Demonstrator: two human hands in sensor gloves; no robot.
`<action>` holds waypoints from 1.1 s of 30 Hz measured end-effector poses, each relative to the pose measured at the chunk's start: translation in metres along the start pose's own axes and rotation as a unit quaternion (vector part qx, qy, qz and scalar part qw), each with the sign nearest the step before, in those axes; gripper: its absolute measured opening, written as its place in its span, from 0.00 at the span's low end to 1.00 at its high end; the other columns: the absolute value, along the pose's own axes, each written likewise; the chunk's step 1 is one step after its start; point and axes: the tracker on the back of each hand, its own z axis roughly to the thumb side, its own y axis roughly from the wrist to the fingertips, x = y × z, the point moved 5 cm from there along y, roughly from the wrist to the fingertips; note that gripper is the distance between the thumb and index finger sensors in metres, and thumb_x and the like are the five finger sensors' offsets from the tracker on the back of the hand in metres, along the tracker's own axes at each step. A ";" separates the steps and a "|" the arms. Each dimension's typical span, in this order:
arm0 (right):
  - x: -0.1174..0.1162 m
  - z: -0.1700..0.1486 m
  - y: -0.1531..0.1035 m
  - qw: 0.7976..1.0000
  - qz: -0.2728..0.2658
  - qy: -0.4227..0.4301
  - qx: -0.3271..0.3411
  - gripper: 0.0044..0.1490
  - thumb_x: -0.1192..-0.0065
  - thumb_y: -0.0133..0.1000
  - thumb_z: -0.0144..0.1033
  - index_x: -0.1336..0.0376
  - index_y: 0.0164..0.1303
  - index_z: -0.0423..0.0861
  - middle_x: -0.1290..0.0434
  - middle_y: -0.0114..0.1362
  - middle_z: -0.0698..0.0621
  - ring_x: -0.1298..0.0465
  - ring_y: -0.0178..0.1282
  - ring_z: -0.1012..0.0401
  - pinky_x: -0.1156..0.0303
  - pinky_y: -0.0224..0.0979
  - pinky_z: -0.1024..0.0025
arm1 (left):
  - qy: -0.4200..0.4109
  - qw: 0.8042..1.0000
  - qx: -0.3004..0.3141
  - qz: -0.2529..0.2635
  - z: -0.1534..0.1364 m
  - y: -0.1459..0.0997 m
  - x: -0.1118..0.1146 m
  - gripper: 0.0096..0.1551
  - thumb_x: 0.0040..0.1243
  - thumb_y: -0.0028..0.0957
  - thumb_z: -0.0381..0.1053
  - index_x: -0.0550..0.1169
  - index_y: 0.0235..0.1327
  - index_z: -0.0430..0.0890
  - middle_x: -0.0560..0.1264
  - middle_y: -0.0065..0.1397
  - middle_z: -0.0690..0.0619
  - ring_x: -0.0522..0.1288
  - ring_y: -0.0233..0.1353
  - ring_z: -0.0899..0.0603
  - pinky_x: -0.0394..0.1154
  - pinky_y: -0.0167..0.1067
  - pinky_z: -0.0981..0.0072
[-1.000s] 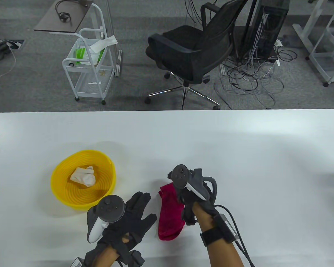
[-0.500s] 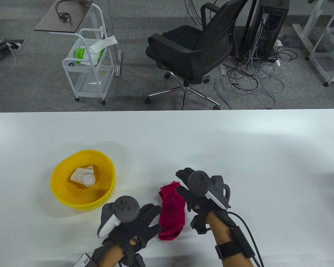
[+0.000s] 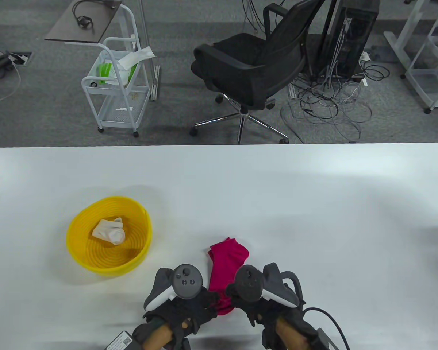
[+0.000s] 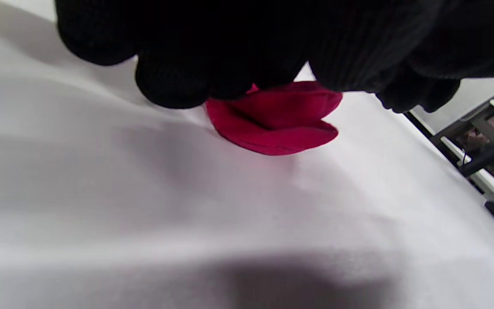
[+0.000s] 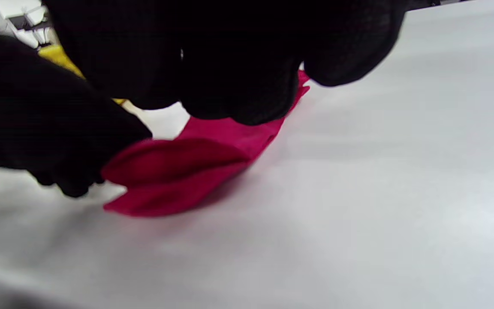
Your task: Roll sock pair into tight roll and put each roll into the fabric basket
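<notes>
A red sock pair (image 3: 227, 268) lies flat on the white table, its far end pointing away from me. Both gloved hands sit at its near end. My left hand (image 3: 211, 302) curls its fingers (image 4: 212, 68) onto the sock's near left edge (image 4: 275, 124). From the other side, my right hand (image 3: 231, 294) bends its fingers (image 5: 238, 86) over the same end, where the red fabric (image 5: 178, 171) is lifted into a first fold. A yellow basket (image 3: 148, 226) stands to the left with a white sock roll (image 3: 109, 231) inside it.
The basket's rim (image 5: 58, 56) shows behind my left hand in the right wrist view. Beyond the table's far edge stand a black office chair (image 3: 248, 69), a white cart (image 3: 115, 87) and a tangle of cables (image 3: 328, 105) on the floor.
My right hand drew back from the sock's far end to its near end. The left hand slid right to meet it. Both now hold the near end, which has lifted.
</notes>
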 end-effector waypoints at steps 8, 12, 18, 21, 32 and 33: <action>-0.023 0.005 0.005 0.999 0.031 -0.041 0.003 0.33 0.27 0.44 0.53 0.31 0.61 0.61 0.22 0.65 0.58 0.18 0.59 0.62 0.24 0.63 0.53 | 0.045 0.999 -0.002 0.005 0.001 0.007 0.009 0.31 0.65 0.41 0.58 0.83 0.58 0.51 0.80 0.60 0.47 0.81 0.52 0.41 0.75 0.51 0.50; -0.036 0.005 0.008 0.997 0.045 -0.068 -0.004 0.34 0.26 0.43 0.55 0.31 0.61 0.60 0.22 0.65 0.58 0.18 0.58 0.62 0.24 0.64 0.53 | 0.051 0.999 0.000 0.011 0.001 0.009 0.009 0.30 0.66 0.40 0.58 0.84 0.57 0.51 0.81 0.58 0.48 0.82 0.50 0.42 0.75 0.50 0.50; -0.044 0.004 0.013 0.997 0.029 -0.070 -0.021 0.36 0.25 0.40 0.57 0.31 0.60 0.59 0.21 0.61 0.57 0.18 0.55 0.62 0.23 0.62 0.53 | 0.076 0.997 0.006 -0.001 0.004 0.012 0.013 0.31 0.69 0.38 0.59 0.82 0.57 0.52 0.80 0.59 0.48 0.81 0.50 0.43 0.75 0.51 0.50; -0.042 0.001 0.016 0.998 0.016 -0.053 -0.033 0.31 0.25 0.41 0.55 0.29 0.56 0.60 0.20 0.58 0.58 0.17 0.52 0.63 0.23 0.61 0.53 | 0.094 0.996 0.003 -0.009 0.007 0.016 0.012 0.30 0.71 0.37 0.59 0.82 0.54 0.52 0.81 0.58 0.48 0.82 0.49 0.43 0.76 0.51 0.49; -0.043 -0.010 0.021 0.997 0.015 0.004 -0.076 0.24 0.28 0.46 0.52 0.26 0.52 0.60 0.19 0.54 0.58 0.17 0.49 0.63 0.23 0.60 0.53 | 0.104 0.994 0.021 0.000 0.008 0.030 0.006 0.21 0.73 0.36 0.57 0.85 0.43 0.53 0.85 0.48 0.50 0.84 0.43 0.44 0.78 0.47 0.50; -0.043 -0.011 0.021 0.997 0.016 0.008 -0.075 0.24 0.28 0.46 0.52 0.27 0.52 0.59 0.19 0.54 0.58 0.17 0.49 0.63 0.23 0.60 0.53 | 0.099 0.995 0.026 0.004 0.007 0.030 0.006 0.21 0.72 0.37 0.57 0.86 0.43 0.53 0.85 0.47 0.50 0.84 0.42 0.44 0.78 0.46 0.50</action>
